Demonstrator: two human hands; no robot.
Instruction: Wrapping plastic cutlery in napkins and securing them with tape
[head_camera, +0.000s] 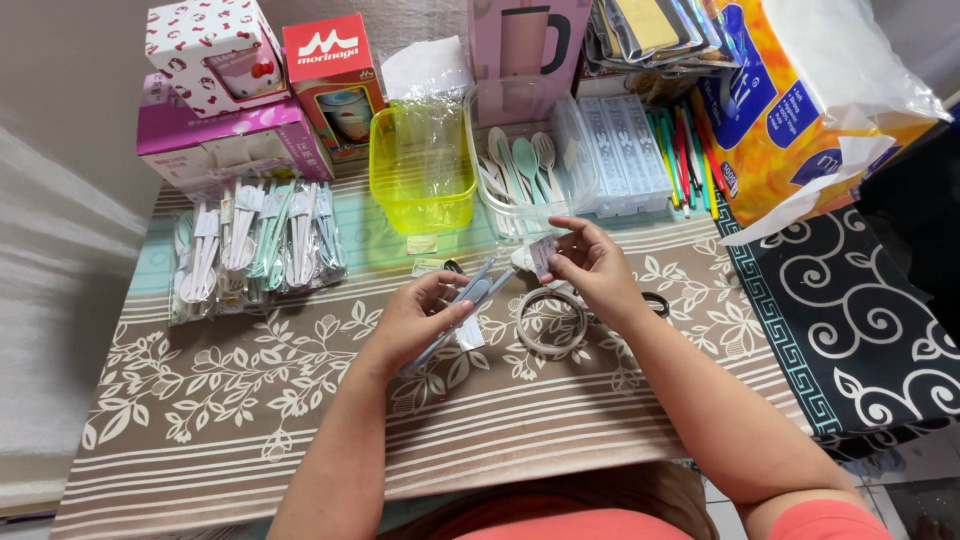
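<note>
On a leaf-patterned tablecloth (250, 400), a wrapped cutlery set (470, 300) is gripped by the left hand (420, 320); its small tag (542, 255) is pinched by the right hand (592, 265). Pastel spoons (520, 160) are held in a clear container (530, 205); nothing can be made out in the yellow tub (420, 165).

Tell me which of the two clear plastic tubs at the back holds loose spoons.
The colourless tub right of the yellow one; pale spoons lie inside it, while the yellow tub holds only crinkled clear wrap.

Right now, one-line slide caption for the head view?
Left hand and right hand hold a clear-wrapped cutlery set above a tape roll on a leaf-patterned tablecloth.
</note>
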